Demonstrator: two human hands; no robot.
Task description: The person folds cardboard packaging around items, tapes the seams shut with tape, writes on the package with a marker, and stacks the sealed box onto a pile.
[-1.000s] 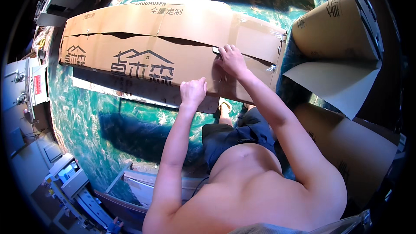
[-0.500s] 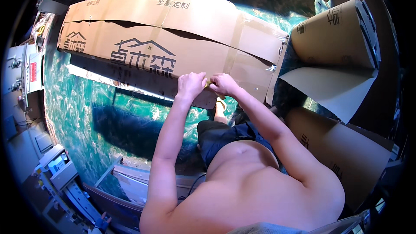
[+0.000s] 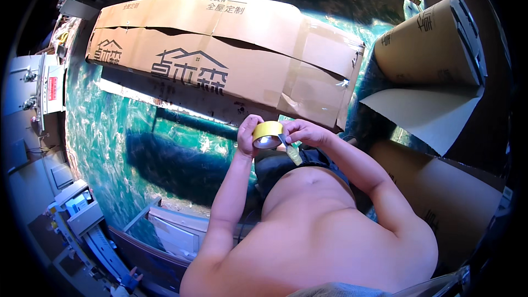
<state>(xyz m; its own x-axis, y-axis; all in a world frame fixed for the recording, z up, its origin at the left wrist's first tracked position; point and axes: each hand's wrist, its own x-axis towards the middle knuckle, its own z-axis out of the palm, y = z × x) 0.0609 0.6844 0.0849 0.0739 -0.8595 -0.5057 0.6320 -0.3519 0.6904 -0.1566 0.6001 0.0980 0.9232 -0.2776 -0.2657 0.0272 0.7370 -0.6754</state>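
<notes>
My left hand is closed round a roll of yellow packing tape, held in front of my waist with its hollow core facing me. Against the roll's right side, the fingers of my right hand pinch the loose tape end, which dangles as a crumpled, see-through strip. A small dark edge shows between the roll and those fingers; its kind is unclear. Just beyond both hands lies a long cardboard carton with dark printing. Gaps show along its upper seam, and clear tape bands cross its right part.
A big roll of brown cardboard stands at the right, its free sheet spread toward me. More cardboard lies nearer on that side. The floor is green and marbled. Machines line the left.
Both hands have drawn back from the carton's near edge toward my body. The tape roll, mostly hidden before, now shows fully. My view has shifted slightly, moving the carton right in the picture.
</notes>
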